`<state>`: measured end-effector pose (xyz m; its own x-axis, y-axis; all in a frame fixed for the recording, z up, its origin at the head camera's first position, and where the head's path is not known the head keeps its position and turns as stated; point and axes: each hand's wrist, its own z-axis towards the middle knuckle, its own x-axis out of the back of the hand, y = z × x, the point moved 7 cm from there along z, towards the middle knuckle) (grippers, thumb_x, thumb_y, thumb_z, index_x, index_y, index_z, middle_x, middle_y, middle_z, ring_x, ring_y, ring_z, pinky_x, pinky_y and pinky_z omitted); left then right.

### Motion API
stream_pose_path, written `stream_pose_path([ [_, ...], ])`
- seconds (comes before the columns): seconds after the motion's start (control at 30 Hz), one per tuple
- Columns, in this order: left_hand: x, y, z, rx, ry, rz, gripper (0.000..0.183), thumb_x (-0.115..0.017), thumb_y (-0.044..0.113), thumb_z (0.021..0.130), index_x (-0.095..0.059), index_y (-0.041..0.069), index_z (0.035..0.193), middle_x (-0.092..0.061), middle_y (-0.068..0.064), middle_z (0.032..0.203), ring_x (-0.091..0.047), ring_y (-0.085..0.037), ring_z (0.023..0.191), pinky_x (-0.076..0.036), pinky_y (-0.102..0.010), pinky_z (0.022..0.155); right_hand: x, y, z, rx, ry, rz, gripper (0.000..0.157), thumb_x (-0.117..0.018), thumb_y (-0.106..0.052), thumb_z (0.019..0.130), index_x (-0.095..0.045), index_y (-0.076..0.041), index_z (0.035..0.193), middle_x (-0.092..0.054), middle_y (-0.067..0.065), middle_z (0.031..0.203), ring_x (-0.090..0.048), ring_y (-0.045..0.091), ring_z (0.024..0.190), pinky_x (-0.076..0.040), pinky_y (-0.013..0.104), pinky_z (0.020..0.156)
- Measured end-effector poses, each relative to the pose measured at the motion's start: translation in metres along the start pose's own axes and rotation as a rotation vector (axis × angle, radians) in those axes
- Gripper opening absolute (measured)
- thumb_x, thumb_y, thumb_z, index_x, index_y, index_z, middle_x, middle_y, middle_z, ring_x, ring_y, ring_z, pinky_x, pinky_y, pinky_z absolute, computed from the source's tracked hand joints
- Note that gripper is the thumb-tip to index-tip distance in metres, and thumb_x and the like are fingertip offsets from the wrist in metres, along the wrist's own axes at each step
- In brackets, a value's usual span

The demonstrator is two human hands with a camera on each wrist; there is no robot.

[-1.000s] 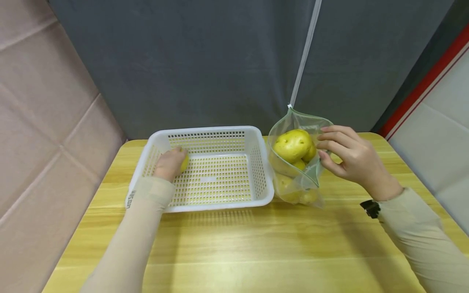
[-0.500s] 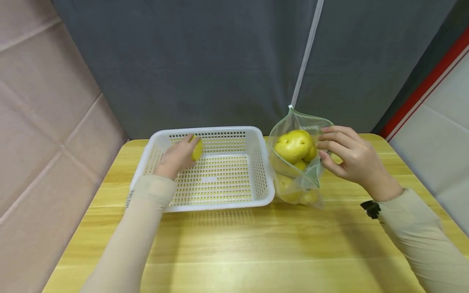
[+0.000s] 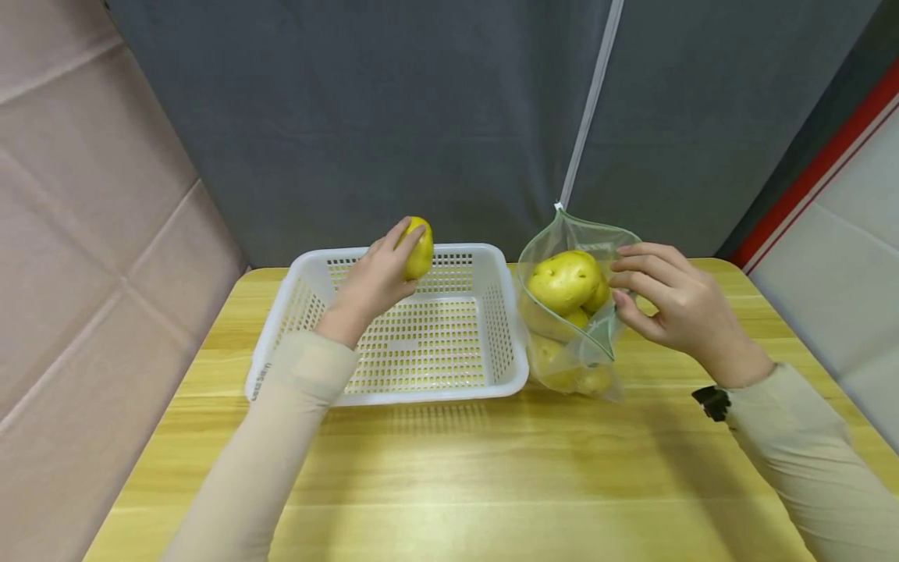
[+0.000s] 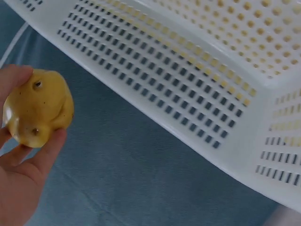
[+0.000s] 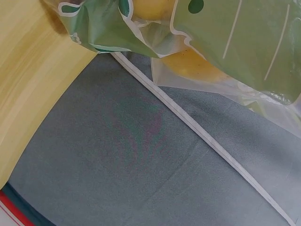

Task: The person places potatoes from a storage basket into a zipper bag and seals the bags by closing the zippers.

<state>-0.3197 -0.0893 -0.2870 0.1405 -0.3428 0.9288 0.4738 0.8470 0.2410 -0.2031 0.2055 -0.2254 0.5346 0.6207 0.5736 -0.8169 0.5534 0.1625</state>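
Observation:
My left hand (image 3: 379,277) grips a yellow potato (image 3: 420,248) above the back part of a white perforated plastic basket (image 3: 517,375). In the left wrist view, thumb and fingers wrap the potato (image 4: 40,108) just outside the basket's rim. To the right of the basket stands a clear zip bag (image 3: 562,336) with a green-edged mouth spread wide and several potatoes (image 3: 564,281) inside. My right hand (image 3: 674,300) holds the right edge of the bag's mouth with fingers and thumb. The right wrist view shows the bag's green printed side (image 5: 244,42), but not the hand.
Basket and bag stand on a light wooden table (image 3: 435,476). A grey curtain (image 3: 365,125) with a pale strip hangs right behind the table. Pinkish padded fabric (image 3: 91,257) borders the left side, and a white panel (image 3: 857,257) with red trim the right.
My left hand has lifted the potato from the basket's left side, up and to the right, above the back rim. My right hand and the bag have stayed in place.

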Motion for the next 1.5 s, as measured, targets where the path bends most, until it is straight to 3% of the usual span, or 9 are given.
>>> stream_pose_path([
  [0.4,0.034,0.058,-0.002,-0.153,0.26,-0.082,0.073,-0.072,0.011,0.081,-0.039,0.012,0.146,-0.033,-0.012,0.154,-0.052,-0.039,0.124,-0.051,-0.045,0.1,-0.001,0.0,0.001,0.001,0.012,0.003,0.044,-0.047,-0.028,0.098,-0.069,0.004,0.077,-0.068,0.021,0.084,-0.06,0.036,0.09,-0.031,0.01,0.111],
  [0.7,0.047,0.106,-0.006,-0.252,0.33,-0.137,0.073,-0.073,0.015,0.08,-0.04,0.011,0.145,-0.035,-0.011,0.154,-0.055,-0.035,0.122,-0.053,-0.04,0.097,-0.001,0.0,0.001,-0.003,0.01,-0.001,0.044,-0.047,-0.028,0.098,-0.069,0.004,0.078,-0.068,0.021,0.084,-0.061,0.036,0.091,-0.031,0.009,0.111],
  [1.07,0.045,0.156,-0.007,-0.342,0.258,-0.162,0.075,-0.073,0.026,0.082,-0.037,0.014,0.147,-0.033,-0.01,0.154,-0.054,-0.032,0.124,-0.054,-0.035,0.095,-0.001,0.002,0.0,-0.013,0.016,0.002,0.045,-0.047,-0.029,0.098,-0.069,0.004,0.077,-0.069,0.02,0.084,-0.061,0.036,0.091,-0.032,0.009,0.11],
  [1.27,0.034,0.166,-0.003,-0.346,0.191,-0.116,0.077,-0.072,0.033,0.083,-0.035,0.015,0.148,-0.036,-0.008,0.153,-0.058,-0.03,0.118,-0.055,-0.035,0.095,-0.001,0.002,0.0,-0.015,0.029,-0.003,0.046,-0.046,-0.029,0.099,-0.068,0.004,0.076,-0.069,0.02,0.083,-0.061,0.036,0.091,-0.032,0.008,0.109],
  [1.5,0.022,0.173,0.002,-0.339,0.128,-0.118,0.075,-0.069,0.034,0.083,-0.034,0.009,0.144,-0.034,-0.008,0.155,-0.057,-0.03,0.118,-0.053,-0.034,0.097,-0.001,0.002,0.0,-0.005,0.035,-0.004,0.046,-0.046,-0.029,0.099,-0.068,0.004,0.075,-0.068,0.021,0.083,-0.061,0.036,0.09,-0.031,0.009,0.11],
])
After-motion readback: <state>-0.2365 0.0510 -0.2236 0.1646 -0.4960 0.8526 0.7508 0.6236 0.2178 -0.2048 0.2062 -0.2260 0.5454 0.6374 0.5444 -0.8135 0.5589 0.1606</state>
